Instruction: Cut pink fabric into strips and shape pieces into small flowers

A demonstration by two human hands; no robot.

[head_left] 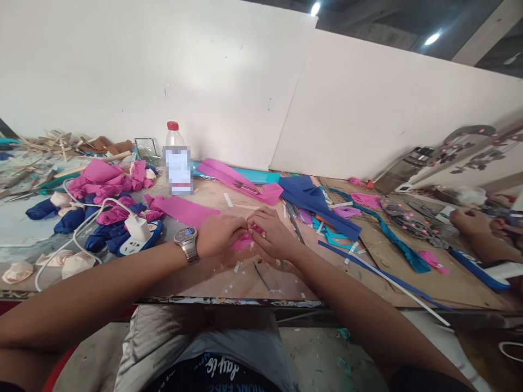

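My left hand point(219, 234), with a metal watch point(187, 243) on its wrist, and my right hand point(273, 231) meet over the worktable point(212, 277). Both pinch one small pink fabric piece point(244, 243), which is mostly hidden under the fingers. A flat pink strip point(186, 210) lies just behind my left hand. Dark blue fabric point(314, 204) lies behind and to the right of my right hand.
A red-capped bottle point(177, 160) stands at the back. Pink and blue fabric roses point(102, 188) and a white power strip point(139, 234) lie at left. Teal and blue strips point(392, 239) run to the right, where another person's hand point(469, 220) works.
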